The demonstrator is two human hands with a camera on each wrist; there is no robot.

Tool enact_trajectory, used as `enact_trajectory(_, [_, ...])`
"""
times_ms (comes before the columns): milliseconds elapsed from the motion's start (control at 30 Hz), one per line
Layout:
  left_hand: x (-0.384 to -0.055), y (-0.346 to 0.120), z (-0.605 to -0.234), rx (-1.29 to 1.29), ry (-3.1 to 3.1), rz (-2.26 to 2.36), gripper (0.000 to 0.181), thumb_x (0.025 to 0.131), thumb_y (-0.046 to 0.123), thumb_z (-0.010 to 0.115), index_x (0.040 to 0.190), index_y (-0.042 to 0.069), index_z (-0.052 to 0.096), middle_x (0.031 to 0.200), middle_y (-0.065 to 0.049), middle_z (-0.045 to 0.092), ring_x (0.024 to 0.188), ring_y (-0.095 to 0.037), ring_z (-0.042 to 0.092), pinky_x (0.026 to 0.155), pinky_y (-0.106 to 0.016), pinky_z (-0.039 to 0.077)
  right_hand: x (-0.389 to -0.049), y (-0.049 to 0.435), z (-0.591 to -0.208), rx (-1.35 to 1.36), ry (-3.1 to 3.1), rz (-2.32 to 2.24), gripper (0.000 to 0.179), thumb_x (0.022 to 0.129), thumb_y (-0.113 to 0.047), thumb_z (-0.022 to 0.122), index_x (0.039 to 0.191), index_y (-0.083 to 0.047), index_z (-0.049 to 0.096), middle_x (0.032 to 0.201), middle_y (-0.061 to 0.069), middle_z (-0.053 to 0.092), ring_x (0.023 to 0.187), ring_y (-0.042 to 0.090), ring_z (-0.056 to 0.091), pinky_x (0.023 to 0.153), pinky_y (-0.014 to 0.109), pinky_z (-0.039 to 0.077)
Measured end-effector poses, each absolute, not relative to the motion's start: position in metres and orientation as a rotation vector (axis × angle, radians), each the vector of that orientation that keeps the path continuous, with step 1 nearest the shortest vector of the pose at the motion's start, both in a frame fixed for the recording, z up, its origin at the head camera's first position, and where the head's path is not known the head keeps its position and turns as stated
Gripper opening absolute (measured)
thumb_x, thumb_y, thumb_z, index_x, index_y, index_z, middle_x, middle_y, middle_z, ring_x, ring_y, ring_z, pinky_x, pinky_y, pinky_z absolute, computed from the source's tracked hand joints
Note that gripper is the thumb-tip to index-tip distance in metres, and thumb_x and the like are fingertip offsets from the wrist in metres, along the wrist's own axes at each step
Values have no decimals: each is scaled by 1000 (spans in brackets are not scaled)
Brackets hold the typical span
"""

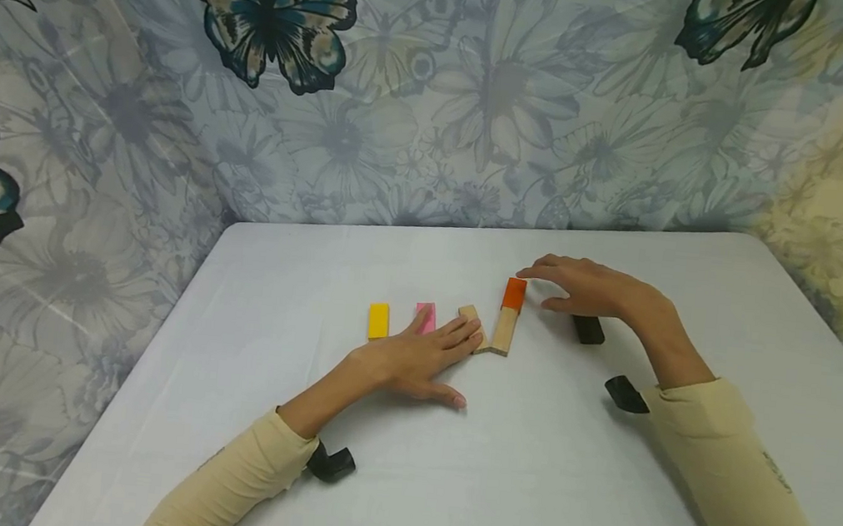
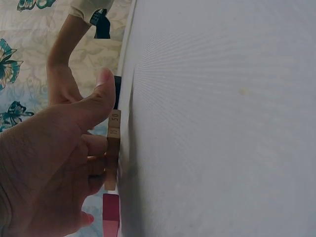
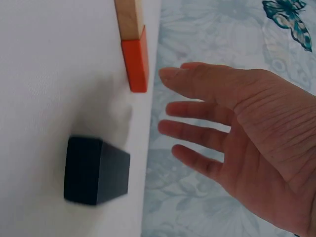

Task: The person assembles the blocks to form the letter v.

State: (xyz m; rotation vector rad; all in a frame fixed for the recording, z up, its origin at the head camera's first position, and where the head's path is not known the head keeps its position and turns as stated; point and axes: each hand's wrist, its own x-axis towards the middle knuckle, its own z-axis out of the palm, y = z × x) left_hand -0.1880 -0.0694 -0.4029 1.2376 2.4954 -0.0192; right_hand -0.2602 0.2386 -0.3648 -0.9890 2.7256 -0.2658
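My left hand reaches over the row of blocks, its fingertips on or just above a plain wooden block that they partly cover. Another wooden block stands right beside it, with an orange block adjoining its far end. In the left wrist view, two wooden ends carry printed numbers, and a pink block lies close to the left fingers. Near the orange block, my right hand hovers with loosely bent fingers and holds nothing. The right wrist view shows a gap between that thumb and the orange block.
A yellow block lies at the left end of the row. Under the right wrist is a black block, partly hidden in the head view. Black devices are strapped at both wrists. The white table ends at a butterfly-patterned wall.
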Motion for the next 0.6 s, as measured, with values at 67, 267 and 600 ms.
enact_trajectory(67, [-188,-69,-403,1245,2501,-35,100,99,71,51,169,18,4,179,-1,-4,167,-18,-3,131,-65,-4,-256,245,-361,-969,2729,-246,55,99,-16,72,151,-12,55,151,21,56,135,44,58,107,64,50])
enact_trajectory(267, [-188,-70,-402,1243,2509,-63,100,99,71,51,169,17,5,179,-2,-3,167,-19,-3,131,-65,-3,-244,263,-354,-917,2744,-208,55,99,-22,72,151,-12,55,151,22,56,134,46,58,106,66,50])
enact_trajectory(600, [-188,-70,-405,1245,2503,-38,100,99,71,50,169,18,4,179,-1,-5,167,-18,-4,131,-65,-5,-228,285,-366,-882,2725,-268,62,90,-19,82,148,-13,59,148,18,60,132,42,61,103,63,53])
